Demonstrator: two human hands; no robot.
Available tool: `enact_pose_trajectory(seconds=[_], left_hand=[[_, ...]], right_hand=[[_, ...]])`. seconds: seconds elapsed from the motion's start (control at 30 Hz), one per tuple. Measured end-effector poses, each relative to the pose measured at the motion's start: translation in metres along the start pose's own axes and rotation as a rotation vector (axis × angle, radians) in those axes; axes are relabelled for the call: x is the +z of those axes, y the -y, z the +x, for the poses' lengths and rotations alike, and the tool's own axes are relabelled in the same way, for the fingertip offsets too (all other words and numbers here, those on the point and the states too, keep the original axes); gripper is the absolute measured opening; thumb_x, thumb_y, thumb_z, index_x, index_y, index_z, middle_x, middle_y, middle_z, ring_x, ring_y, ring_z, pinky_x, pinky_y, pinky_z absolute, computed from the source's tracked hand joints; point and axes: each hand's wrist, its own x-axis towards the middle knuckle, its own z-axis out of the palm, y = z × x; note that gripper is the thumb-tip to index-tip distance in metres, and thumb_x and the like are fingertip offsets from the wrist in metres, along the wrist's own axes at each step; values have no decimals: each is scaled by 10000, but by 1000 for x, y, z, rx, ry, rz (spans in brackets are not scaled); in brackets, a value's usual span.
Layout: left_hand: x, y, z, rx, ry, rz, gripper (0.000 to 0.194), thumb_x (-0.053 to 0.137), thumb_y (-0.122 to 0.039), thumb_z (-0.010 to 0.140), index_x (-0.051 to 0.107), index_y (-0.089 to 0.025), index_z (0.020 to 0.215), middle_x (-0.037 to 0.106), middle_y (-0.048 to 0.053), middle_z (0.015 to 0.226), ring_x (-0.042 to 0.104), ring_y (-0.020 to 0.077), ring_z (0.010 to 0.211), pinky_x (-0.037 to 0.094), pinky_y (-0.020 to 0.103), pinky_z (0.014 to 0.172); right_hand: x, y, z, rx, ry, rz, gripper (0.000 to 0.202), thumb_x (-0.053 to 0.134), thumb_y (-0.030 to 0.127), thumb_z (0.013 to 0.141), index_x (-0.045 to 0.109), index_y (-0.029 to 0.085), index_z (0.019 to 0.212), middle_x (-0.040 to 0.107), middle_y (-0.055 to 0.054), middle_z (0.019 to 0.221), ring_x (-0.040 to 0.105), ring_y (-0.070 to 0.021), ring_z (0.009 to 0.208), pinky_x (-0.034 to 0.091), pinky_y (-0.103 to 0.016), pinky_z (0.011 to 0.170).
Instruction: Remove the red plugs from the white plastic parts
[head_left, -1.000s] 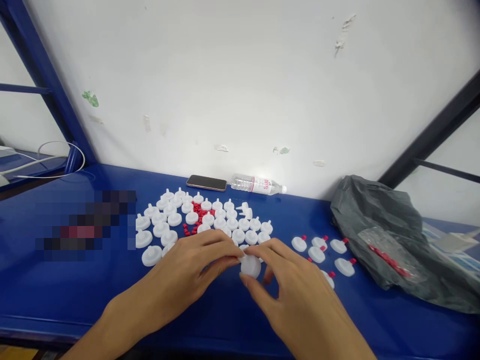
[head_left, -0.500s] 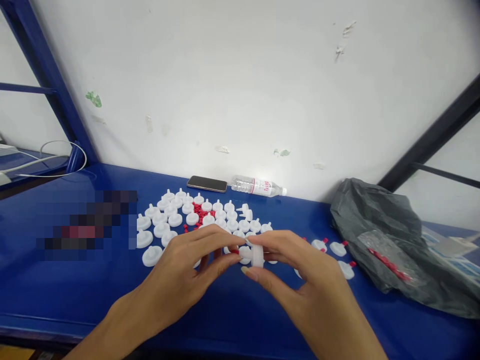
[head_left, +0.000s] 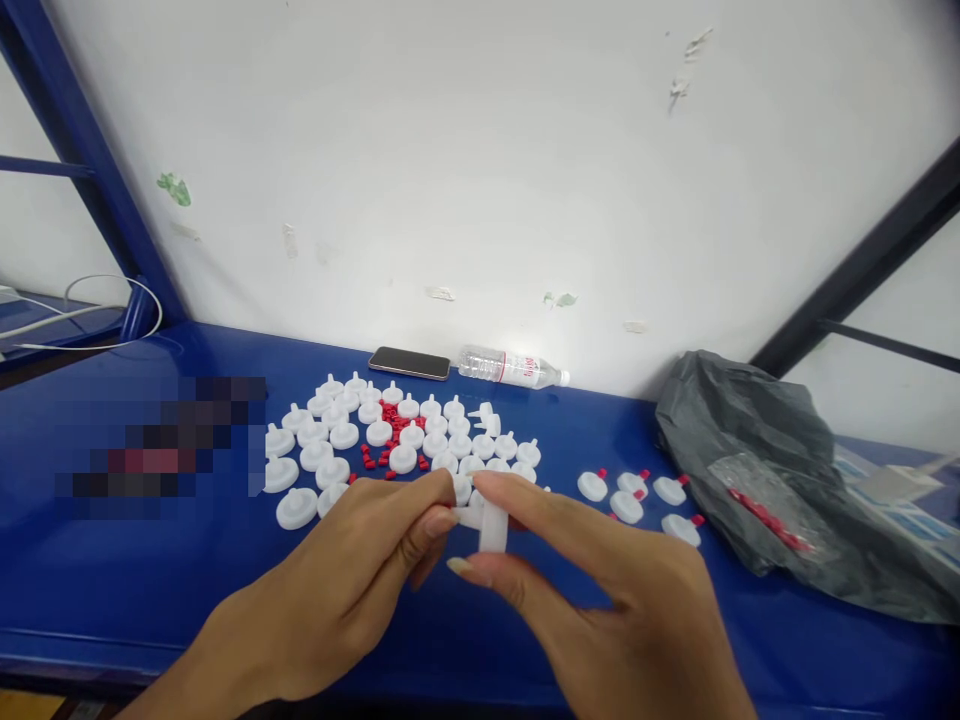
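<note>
My right hand (head_left: 577,570) pinches a white plastic nozzle cap (head_left: 493,527) between thumb and fingers. The cap is held on its side, with its narrow spout pointing left. My left hand (head_left: 375,560) is closed at the tip of that spout, gripping a small red cap that its fingers almost wholly hide. Behind both hands, several white nozzle caps (head_left: 344,434) sit on the blue table (head_left: 225,580), mostly with spouts up. Loose small red caps (head_left: 391,425) lie among them. To the right are several white nozzle caps with red tips (head_left: 628,506).
A phone (head_left: 409,363) and a plastic bottle (head_left: 514,368) lie along the wall. At the right, a dark plastic bag (head_left: 742,430) carries a clear bag of red pieces (head_left: 771,520). A white cable (head_left: 157,310) loops at the far left. A blurred patch covers the left of the table.
My left fingers have closed in around the spout tip, and the red piece seen between them is now almost hidden. Both hands and the white cap sit slightly lower and further left in view.
</note>
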Motion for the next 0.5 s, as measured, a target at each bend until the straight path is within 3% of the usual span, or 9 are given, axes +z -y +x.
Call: enact_pose_trajectory(seconds=[0.2,0.33,0.43,0.5], left_hand=[[-1,-5,-3,-17,-59,24,469,237,-381,1104,502,-238,745,630,-32,650,587,129,597,459,256,597],[-4,-2,0,12,-27,110,393,316,-330,1101,585,-228,834,650,-29,731,601,129,664,477,250,668],[-15,4,0,-27,-25,192,418,299,-337,1103,628,-225,870,668,-4,797,606,151,724,467,268,691],[-25,13,-2,-84,-64,295,422,326,-388,1092,642,-231,860,670,6,798,604,168,723,456,280,675]], right_hand=[[5,7,-3,-77,-44,-16,298,710,284,933,745,336,1224,790,16,1171,781,-213,1005,639,-288,910],[10,2,4,-94,28,19,304,616,167,939,717,291,1198,781,12,1175,762,-159,1029,610,-216,896],[-3,-9,5,-63,9,-70,285,559,142,921,736,300,1080,790,14,1094,769,-165,965,618,-241,860],[-24,-19,2,25,-79,-199,198,588,245,938,748,316,1030,800,-4,1044,777,-210,907,632,-316,844]])
